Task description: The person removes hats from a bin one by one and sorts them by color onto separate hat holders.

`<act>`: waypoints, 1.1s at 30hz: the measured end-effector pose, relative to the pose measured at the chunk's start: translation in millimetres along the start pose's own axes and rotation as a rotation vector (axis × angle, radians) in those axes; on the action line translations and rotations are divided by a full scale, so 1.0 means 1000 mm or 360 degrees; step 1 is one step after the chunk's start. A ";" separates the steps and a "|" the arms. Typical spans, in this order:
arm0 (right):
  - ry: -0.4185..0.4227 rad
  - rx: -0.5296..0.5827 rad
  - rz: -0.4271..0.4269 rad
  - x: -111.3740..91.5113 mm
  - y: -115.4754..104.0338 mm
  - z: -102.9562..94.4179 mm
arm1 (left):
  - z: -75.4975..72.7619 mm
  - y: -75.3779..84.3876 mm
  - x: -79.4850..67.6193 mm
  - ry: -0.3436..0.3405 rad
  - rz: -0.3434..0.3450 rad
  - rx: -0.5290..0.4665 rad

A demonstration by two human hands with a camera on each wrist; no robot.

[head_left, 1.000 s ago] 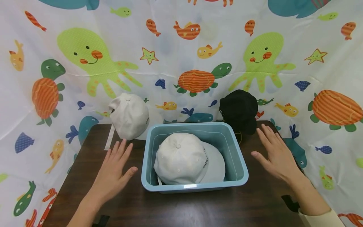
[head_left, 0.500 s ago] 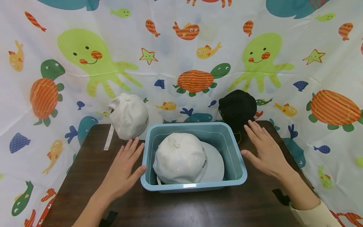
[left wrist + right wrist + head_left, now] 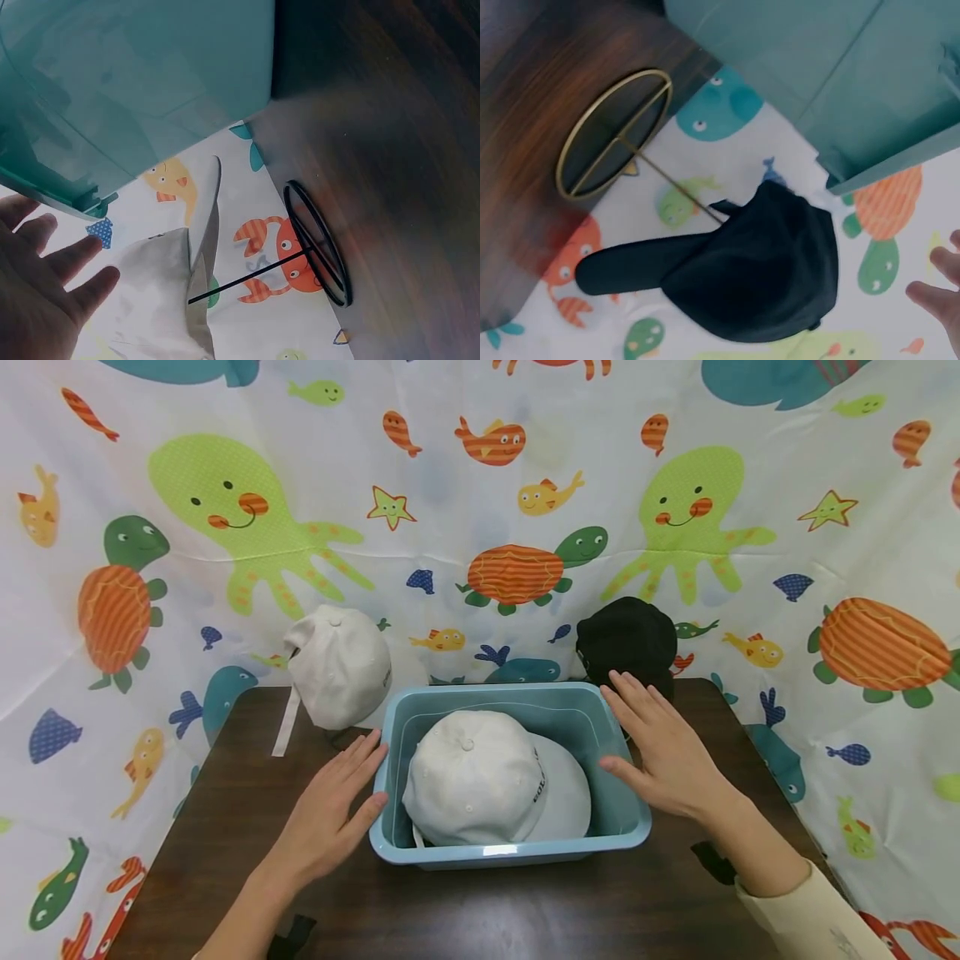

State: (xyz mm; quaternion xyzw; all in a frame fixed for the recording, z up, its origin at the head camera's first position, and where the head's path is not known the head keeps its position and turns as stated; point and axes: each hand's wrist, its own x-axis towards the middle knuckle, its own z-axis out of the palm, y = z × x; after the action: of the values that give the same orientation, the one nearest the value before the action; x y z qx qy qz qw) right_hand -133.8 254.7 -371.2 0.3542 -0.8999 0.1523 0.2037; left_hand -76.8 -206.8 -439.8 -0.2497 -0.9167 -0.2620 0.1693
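Observation:
A light-blue plastic tub [image 3: 420, 857] stands on the dark table with a white baseball cap [image 3: 472, 781] inside, brim to the right. My left hand [image 3: 326, 814] is beside the tub's left rim, fingers straight; in the left wrist view the fingertips are at the rim, and contact is unclear. Over the right rim hovers my right hand [image 3: 667, 756], fingers extended, holding nothing. Behind my left hand, another white cap [image 3: 337, 668] hangs on a black wire stand [image 3: 247, 276]. A black cap [image 3: 628, 639] sits on a gold wire stand [image 3: 660, 172], partly behind my right hand.
A white curtain [image 3: 442, 527] printed with sea animals hangs behind and at both sides of the table [image 3: 480, 918]. Both cap stands are close to the tub's back corners.
My right hand has moved left, from beside the black cap to the tub's right rim. My left hand has shifted right to the left rim. The caps and tub stay put.

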 end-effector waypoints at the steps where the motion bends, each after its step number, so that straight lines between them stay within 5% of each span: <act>1: -0.0002 0.0005 -0.0016 0.002 -0.002 0.001 | 0.001 -0.001 -0.001 0.0016 0.0011 -0.0005; 18: -0.0091 0.0125 -0.0156 0.034 -0.029 0.016 | 0.006 0.001 -0.003 0.0144 0.0044 -0.0073; 33: -0.0376 0.0327 -0.0101 0.051 -0.043 0.031 | 0.009 0.001 -0.004 0.0128 -0.0019 -0.0103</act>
State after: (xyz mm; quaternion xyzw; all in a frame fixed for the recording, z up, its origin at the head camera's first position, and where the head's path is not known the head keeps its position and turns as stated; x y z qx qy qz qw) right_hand -145.6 182.3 -368.2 0.4169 -0.8857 0.1942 0.0638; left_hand -74.4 -202.9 -448.3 -0.2390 -0.9016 -0.3024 0.1963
